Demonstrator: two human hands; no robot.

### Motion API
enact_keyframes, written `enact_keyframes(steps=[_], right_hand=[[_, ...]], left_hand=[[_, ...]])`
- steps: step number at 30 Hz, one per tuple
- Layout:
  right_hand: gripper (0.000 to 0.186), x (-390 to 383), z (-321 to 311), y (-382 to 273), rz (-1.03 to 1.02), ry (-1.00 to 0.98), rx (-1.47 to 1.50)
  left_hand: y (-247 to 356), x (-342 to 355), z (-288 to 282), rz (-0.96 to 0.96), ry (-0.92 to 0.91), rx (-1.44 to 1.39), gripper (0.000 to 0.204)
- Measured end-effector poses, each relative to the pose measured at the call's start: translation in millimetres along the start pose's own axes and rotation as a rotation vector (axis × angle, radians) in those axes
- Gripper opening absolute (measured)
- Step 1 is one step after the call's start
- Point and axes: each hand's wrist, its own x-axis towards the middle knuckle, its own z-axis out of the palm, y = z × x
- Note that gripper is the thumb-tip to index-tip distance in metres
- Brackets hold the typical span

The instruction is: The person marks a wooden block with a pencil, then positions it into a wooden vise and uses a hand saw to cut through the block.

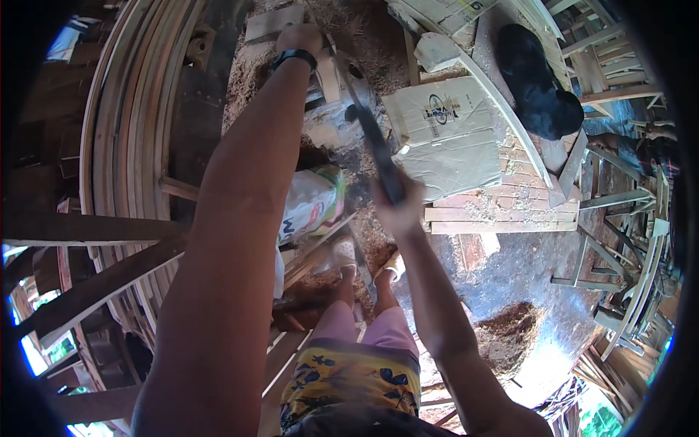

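My left hand (299, 39) is at the far end of my outstretched arm, closed on a short pale piece of wood (330, 79), with a dark band round the wrist. Its fingertips are hidden. My right hand (400, 206) grips the dark handle (380, 149) of a long tool with a thin, straight blade. The blade runs up and to the left, past the piece of wood, beside my left hand. Blur keeps me from telling the tool's exact kind. Under the piece of wood lies a pale, dusty block or surface (335, 125).
Flattened cardboard (448, 138) lies on a slatted wooden platform (502, 211) strewn with shavings. Behind it is a black rounded shape (535, 84) I cannot make out. Long boards (131, 109) are stacked at left. A printed plastic sack (313, 204) stands near my feet. Wooden frames crowd the right.
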Motion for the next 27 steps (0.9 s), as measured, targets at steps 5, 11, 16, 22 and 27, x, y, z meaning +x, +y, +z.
enact_keyframes(steps=[5, 11, 16, 22, 27], right_hand=[[0.02, 11.3, 13.3, -2.0, -0.071, 0.021, 0.136], [0.009, -177.1, -121.4, -21.2, 0.193, -0.097, 0.121], [0.012, -102.0, -84.3, -18.8, 0.149, -0.105, 0.058], [0.019, 55.8, 42.3, 8.3, 0.033, -0.045, 0.125], [0.02, -81.3, -61.9, -18.5, -0.024, -0.106, -0.102]], left_hand=[[-6.9, 13.3, 4.8, 0.126, -0.071, 0.114, 0.027], [-2.6, 13.0, 4.9, 0.179, -0.136, 0.329, 0.034], [0.0, 9.9, 1.4, 0.075, -0.081, 0.06, 0.03], [-4.4, 15.1, 7.7, 0.149, -0.132, 0.27, 0.04], [-0.3, 14.5, 9.1, -0.253, 0.019, -0.308, 0.038]])
